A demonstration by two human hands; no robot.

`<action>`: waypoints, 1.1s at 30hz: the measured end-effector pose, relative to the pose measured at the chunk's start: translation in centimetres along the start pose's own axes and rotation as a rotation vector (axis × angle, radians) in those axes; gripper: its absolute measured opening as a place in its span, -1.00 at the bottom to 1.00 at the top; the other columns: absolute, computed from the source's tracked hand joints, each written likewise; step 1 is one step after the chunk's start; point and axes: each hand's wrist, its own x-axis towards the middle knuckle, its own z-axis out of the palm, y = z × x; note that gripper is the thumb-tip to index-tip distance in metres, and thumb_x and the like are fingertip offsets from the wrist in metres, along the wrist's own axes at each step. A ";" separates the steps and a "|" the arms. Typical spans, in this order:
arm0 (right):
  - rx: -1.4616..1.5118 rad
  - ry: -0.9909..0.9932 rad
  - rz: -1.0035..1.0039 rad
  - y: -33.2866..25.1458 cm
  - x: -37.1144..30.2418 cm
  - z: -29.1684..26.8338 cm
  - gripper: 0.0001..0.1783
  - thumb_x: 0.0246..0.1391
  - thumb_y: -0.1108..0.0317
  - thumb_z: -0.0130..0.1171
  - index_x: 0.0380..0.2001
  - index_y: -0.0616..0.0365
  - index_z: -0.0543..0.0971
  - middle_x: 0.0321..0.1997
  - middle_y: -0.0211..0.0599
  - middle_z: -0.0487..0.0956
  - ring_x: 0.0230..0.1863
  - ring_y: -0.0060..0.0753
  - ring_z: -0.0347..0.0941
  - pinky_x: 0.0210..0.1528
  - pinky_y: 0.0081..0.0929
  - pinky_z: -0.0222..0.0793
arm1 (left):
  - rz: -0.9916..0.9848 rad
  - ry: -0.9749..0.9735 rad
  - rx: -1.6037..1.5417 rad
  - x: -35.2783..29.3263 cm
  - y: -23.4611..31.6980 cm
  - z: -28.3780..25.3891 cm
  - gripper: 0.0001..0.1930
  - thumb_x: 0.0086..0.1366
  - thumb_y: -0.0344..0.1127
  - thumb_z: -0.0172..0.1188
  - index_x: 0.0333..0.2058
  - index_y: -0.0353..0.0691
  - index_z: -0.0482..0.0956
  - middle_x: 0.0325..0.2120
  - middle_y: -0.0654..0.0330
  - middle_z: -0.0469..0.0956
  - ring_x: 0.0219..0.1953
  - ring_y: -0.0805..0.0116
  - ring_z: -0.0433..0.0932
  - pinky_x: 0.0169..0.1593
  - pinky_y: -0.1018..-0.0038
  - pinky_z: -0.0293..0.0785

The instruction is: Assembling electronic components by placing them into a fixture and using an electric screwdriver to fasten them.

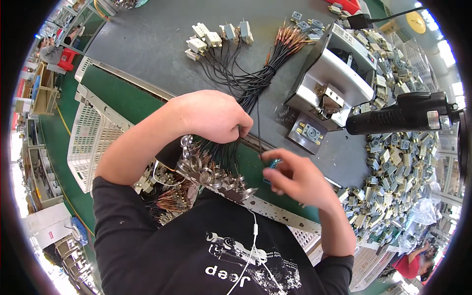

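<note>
My left hand (211, 118) is closed over a bundle of thin black cables (250, 91), its thumb and fingertips pressed together on their near side. One single black cable (259, 128) runs apart from the bundle to the fingertips of my right hand (302, 179), whose fingers are curled around its end; the exact grip is partly hidden. Beyond the hands, the cables fan out to white and grey connector housings (211, 39) and to copper-coloured tips (290, 38). Below my left hand, cable ends with round metal parts (206, 174) hang at the table edge.
Right of the cables stands a metal bench machine (334, 73) with a fixture block (307, 132) before it. A black power screwdriver (398, 115) juts in from the right. Many small grey connectors (403, 167) are heaped there. A white plastic crate (93, 142) stands at left.
</note>
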 end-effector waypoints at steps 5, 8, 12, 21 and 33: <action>-0.657 0.256 -0.456 0.3 -3.5 -2.1 -0.67 0.07 0.45 0.33 -0.06 0.15 0.62 -0.43 -0.21 0.61 -0.49 -0.19 0.54 -0.40 -0.31 0.43 | 0.052 0.129 -0.047 0.2 1.4 -1.5 -0.78 0.18 -0.40 0.11 -0.19 -0.20 0.60 -0.40 0.08 0.63 -0.24 0.07 0.63 -0.16 0.23 0.54; -0.611 0.288 -0.407 1.3 -3.8 -2.7 -0.75 0.06 0.43 0.35 -0.15 0.16 0.68 -0.42 -0.18 0.62 -0.45 -0.12 0.56 -0.40 -0.27 0.46 | 0.295 0.577 -0.120 2.2 1.8 -0.7 -0.82 0.25 -0.32 0.24 -0.18 -0.20 0.58 -0.38 0.16 0.61 -0.23 0.11 0.62 -0.14 0.26 0.53; -0.369 0.366 -0.317 6.2 -4.0 -1.6 -0.75 0.10 0.44 0.35 -0.12 0.19 0.70 -0.39 -0.19 0.65 -0.47 -0.30 0.60 -0.40 -0.42 0.47 | 0.583 0.682 0.025 6.3 3.4 0.2 -0.83 0.22 -0.39 0.21 -0.20 -0.21 0.59 -0.28 0.15 0.57 -0.20 0.11 0.63 -0.12 0.27 0.56; -0.168 0.522 -0.204 8.4 -3.8 -1.1 -0.36 0.07 0.52 0.30 0.27 0.08 0.46 -0.39 -0.20 0.65 -0.52 -0.36 0.53 -0.34 -0.43 0.47 | 0.608 0.601 0.111 10.5 4.3 1.8 -0.87 0.20 -0.38 0.25 -0.26 -0.22 0.57 -0.32 0.20 0.57 -0.26 0.14 0.61 -0.17 0.29 0.56; -0.141 0.474 -0.165 8.0 -4.5 -1.7 -0.46 0.14 0.61 0.21 0.21 0.20 0.46 -0.29 -0.21 0.67 -0.41 -0.49 0.59 -0.28 -0.53 0.50 | 0.590 0.654 0.166 11.0 4.4 2.4 -0.85 0.11 -0.40 0.23 -0.30 -0.22 0.57 -0.35 0.21 0.55 -0.25 0.20 0.61 -0.15 0.31 0.56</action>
